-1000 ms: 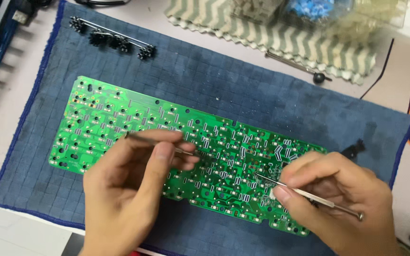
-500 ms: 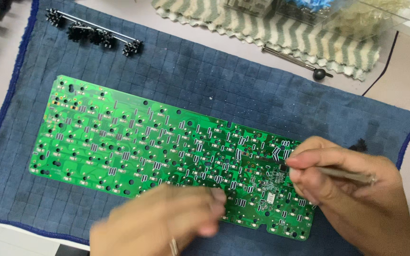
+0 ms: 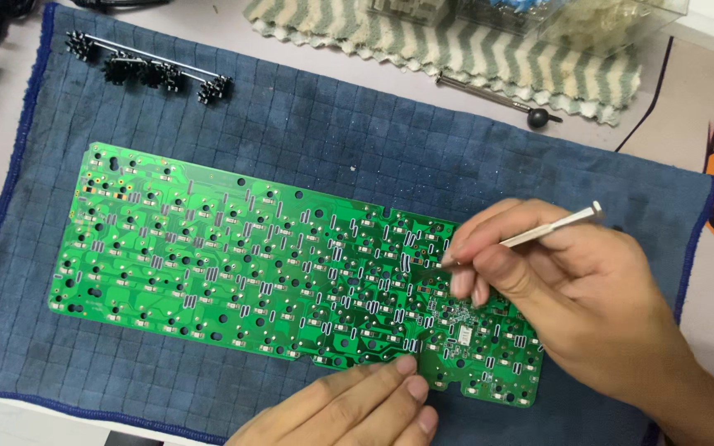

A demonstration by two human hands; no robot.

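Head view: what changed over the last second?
The left hand let go of its tweezers and dropped back to the near edge of the board, fingertips resting there. The right hand re-gripped its tweezers and shifted up, tip still on the board. Board and cloth stayed put.

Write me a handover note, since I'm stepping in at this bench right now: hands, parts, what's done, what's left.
Right hand: pinches thin silver metal tweezers, tip on the green printed circuit board, right part.
Left hand: fingertips press the board's near edge.
Board lies flat on the dark blue quilted cloth mat.
Black stabilizer parts on metal wires sit at the mat's far left corner.
Done or left: cannot tell from the board.
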